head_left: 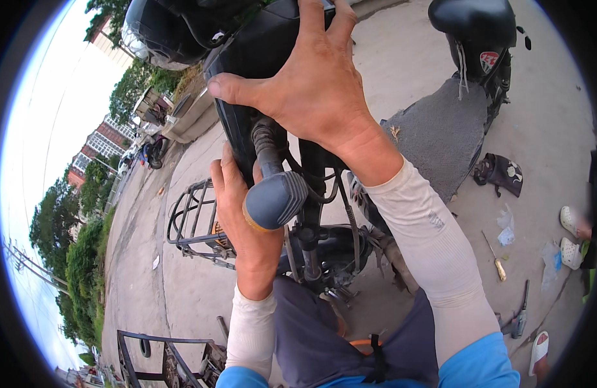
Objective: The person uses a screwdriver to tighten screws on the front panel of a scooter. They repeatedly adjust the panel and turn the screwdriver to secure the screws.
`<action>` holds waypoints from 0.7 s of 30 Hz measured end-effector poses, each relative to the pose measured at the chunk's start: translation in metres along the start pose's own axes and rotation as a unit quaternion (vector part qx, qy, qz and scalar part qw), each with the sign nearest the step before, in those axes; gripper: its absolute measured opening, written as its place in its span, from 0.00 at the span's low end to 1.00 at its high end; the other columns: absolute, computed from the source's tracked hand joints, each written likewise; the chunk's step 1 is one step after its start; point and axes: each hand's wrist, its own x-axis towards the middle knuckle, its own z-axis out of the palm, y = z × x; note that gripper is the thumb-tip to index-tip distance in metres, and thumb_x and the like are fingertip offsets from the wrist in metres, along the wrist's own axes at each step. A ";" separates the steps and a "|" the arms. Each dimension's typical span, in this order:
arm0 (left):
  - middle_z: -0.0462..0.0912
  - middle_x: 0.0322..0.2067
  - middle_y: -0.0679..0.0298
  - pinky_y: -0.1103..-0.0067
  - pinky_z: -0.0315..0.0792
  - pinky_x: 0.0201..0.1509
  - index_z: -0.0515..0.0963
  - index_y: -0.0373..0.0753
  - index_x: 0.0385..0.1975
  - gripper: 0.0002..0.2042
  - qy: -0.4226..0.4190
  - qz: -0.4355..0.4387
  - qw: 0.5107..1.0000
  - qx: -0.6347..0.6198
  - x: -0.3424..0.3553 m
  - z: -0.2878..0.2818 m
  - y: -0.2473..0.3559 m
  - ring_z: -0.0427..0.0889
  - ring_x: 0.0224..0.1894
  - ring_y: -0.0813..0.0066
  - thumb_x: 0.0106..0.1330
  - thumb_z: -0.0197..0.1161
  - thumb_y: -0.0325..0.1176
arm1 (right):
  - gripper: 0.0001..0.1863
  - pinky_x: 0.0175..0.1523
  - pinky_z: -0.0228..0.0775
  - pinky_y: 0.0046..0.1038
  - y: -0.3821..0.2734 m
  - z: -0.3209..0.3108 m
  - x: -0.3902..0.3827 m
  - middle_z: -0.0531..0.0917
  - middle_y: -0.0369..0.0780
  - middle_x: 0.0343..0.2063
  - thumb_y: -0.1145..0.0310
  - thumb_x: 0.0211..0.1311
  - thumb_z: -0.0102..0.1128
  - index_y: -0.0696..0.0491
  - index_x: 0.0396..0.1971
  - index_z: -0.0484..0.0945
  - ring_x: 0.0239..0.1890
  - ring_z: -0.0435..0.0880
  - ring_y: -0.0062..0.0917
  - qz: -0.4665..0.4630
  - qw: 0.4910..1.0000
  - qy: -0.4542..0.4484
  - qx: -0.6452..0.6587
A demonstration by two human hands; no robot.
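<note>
My right hand spans the black plastic scooter housing at the top, gripping it with thumb on the left edge and fingers reaching over the upper part. My left hand is lower, curled against that housing, partly hidden behind a handlebar grip with a ribbed end and a ribbed rubber boot above it. Black cables run down beside the grip to the steering column. A black wire basket or rack sits left of my left hand.
The scooter's grey floor mat and black seat extend right. A dark bag, screwdriver and power tool lie on the concrete. Another person's feet in sandals are at the right; a metal frame is lower left.
</note>
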 end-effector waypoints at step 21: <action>0.82 0.53 0.44 0.64 0.75 0.63 0.75 0.27 0.63 0.24 -0.100 -0.099 0.990 0.026 0.015 -0.021 0.022 0.83 0.54 0.40 0.66 0.63 0.20 | 0.66 0.78 0.57 0.63 0.021 0.033 0.020 0.59 0.62 0.73 0.42 0.54 0.82 0.70 0.77 0.51 0.77 0.54 0.63 -0.107 0.984 0.096 -0.105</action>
